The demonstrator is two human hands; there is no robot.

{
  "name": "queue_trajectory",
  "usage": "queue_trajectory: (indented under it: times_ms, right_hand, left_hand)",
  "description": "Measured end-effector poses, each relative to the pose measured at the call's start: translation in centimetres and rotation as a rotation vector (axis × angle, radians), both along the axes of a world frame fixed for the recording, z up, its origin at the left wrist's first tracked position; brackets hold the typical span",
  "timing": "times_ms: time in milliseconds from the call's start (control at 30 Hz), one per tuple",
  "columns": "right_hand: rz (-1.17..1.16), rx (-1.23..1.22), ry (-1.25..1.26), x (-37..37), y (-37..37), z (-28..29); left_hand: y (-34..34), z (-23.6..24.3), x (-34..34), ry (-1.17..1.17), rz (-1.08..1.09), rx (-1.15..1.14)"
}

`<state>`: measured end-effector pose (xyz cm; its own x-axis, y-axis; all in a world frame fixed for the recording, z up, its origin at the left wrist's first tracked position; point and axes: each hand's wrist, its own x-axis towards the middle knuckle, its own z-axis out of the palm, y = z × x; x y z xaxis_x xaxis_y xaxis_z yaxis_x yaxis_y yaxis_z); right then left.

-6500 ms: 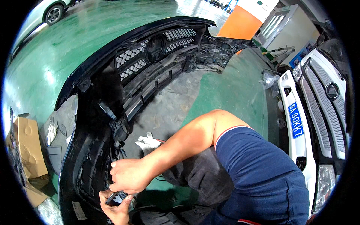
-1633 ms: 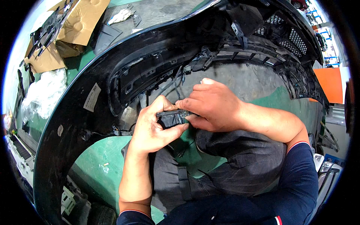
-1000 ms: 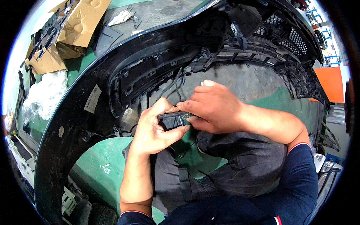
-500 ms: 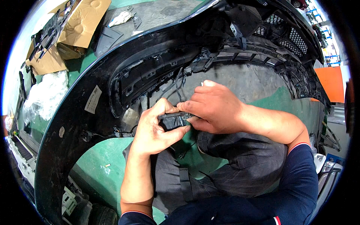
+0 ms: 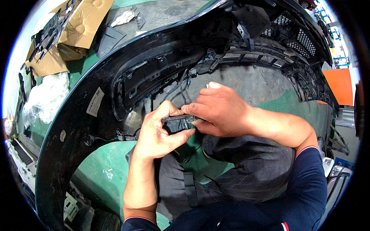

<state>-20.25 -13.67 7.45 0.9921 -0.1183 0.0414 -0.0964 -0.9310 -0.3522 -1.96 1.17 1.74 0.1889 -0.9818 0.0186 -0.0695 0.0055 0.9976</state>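
Note:
Between my two hands is a small black plastic part [image 5: 176,120] with a thin flat edge and some clear or shiny bits at its right end. My left hand [image 5: 156,133] grips its left side, thumb below and fingers above. My right hand [image 5: 220,109] is closed on the right end, its thumb and index finger pinching there. The fingers hide much of the part, so its exact kind does not show. Around my hands curves a large black car bumper [image 5: 77,115], inner side up, with wiring [image 5: 185,82] and brackets along it.
Upper left stand a torn cardboard box [image 5: 83,25] with black parts and a crumpled clear plastic sheet [image 5: 46,98]. An orange panel [image 5: 338,87] is at the right. Below the bumper's left end lies a tire [image 5: 106,221]. The floor [image 5: 104,169] is green and grey.

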Motion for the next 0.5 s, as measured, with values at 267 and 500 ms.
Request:
queue_trajectory:
  times_ms: [267, 500]
  right_hand:
    - [0.005, -0.008, 0.008, 0.31, -0.05, -0.10]
    - [0.003, 0.002, 0.016, 0.54, -0.12, -0.08]
  left_hand:
    - [0.05, 0.12, 0.29, 0.009, -0.004, 0.031]
    - [0.10, 0.00, 0.47, 0.025, -0.005, 0.051]
